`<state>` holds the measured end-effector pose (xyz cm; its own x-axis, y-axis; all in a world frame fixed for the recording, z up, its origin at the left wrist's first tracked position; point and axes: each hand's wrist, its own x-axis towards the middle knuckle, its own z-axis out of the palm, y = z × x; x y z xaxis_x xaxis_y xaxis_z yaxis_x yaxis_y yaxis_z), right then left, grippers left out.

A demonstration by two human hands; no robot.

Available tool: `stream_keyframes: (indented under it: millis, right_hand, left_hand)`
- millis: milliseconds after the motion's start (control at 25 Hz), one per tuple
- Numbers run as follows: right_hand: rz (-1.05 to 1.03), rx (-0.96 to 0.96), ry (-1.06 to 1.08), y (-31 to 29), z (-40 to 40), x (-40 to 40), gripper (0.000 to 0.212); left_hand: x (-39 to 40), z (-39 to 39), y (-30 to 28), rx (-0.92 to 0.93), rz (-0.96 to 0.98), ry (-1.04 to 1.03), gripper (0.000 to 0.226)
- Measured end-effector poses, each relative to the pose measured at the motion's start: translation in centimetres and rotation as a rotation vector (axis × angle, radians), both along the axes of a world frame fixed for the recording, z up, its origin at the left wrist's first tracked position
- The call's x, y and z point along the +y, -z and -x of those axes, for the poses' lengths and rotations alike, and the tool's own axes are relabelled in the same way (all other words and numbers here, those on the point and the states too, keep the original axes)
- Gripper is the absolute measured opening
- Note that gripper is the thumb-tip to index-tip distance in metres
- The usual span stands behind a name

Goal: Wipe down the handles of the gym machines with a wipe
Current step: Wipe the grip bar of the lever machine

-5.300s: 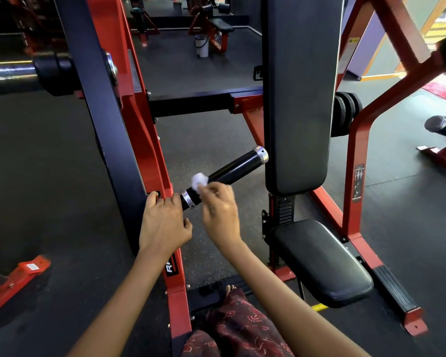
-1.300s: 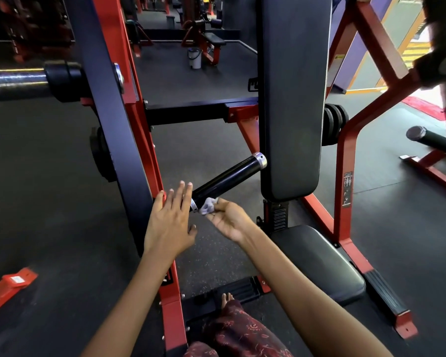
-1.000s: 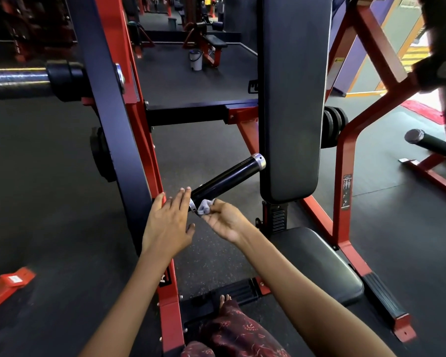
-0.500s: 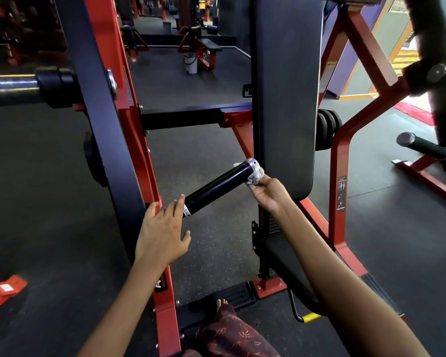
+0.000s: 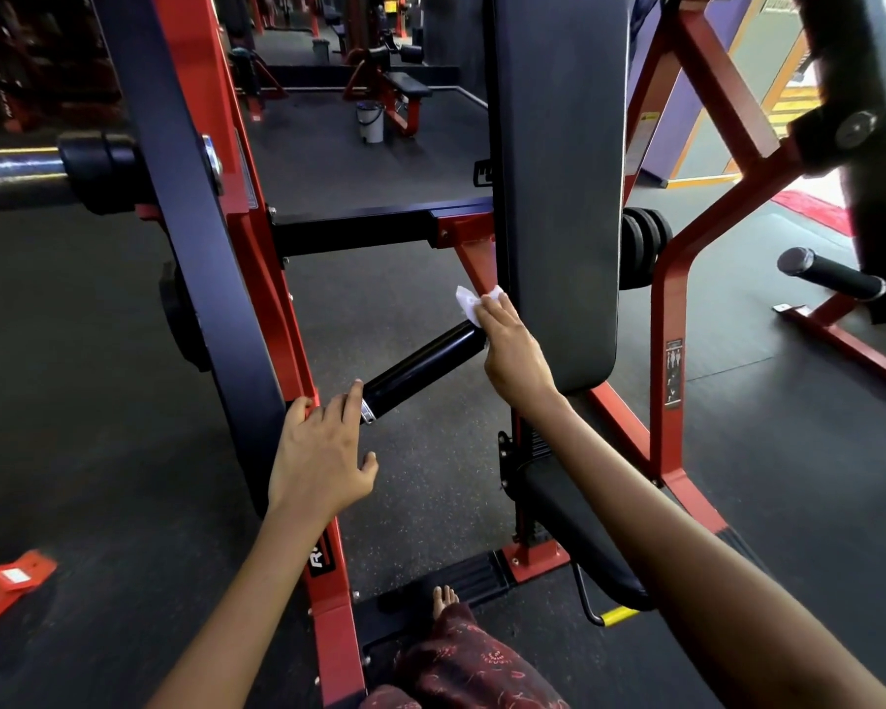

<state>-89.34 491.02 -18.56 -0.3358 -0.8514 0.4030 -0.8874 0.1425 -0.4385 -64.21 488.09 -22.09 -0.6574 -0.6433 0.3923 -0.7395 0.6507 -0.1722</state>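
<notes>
Wiping handle tip

Pinching wipe [image 5: 469,301] in right hand [image 5: 512,355] at far end of handle [image 5: 423,368], beside back pad [image 5: 558,197]. Resting left hand [image 5: 323,455], fingers relaxed and holding nothing, on red frame [image 5: 272,278] at handle base. This handle probably nearly done; next likely moving to other handle [image 5: 829,273], far right.

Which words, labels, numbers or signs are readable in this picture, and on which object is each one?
"R", white, with the following letters cut off by the arm: black label low on the red frame post.
White-figure sticker on the red upright: too small to read.
Yellow-topped warning sticker on the frame behind the back pad: too blurred.
White tag on the red foot: blank or unreadable.
</notes>
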Motion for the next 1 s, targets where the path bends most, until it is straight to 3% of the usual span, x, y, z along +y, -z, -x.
stream_keyframes:
  millis: [240,400,560,680,1000]
  right_hand:
    - [0.033,0.091,-0.004,-0.1,-6.3,0.8,0.056]
    - [0.058,0.116,-0.171,1.9,-10.0,1.2,0.052]
    - [0.057,0.386,-0.489,2.9,-8.5,1.5,0.056]
    - [0.075,0.580,-0.607,2.1,-5.2,1.2,0.051]
    - [0.079,0.617,-0.522,1.1,-2.6,1.6,0.057]
  left_hand:
    - [0.3,0.3,-0.5,-0.064,-0.013,-0.043,0.084]
    - [0.5,0.3,-0.8,-0.138,-0.023,-0.095,0.083]
    - [0.6,0.5,-0.9,-0.141,-0.078,-0.116,0.082]
    - [1.1,0.8,-1.0,-0.098,-0.088,-0.143,0.088]
    - [2.7,2.6,-1.6,-0.110,-0.276,-0.302,0.109]
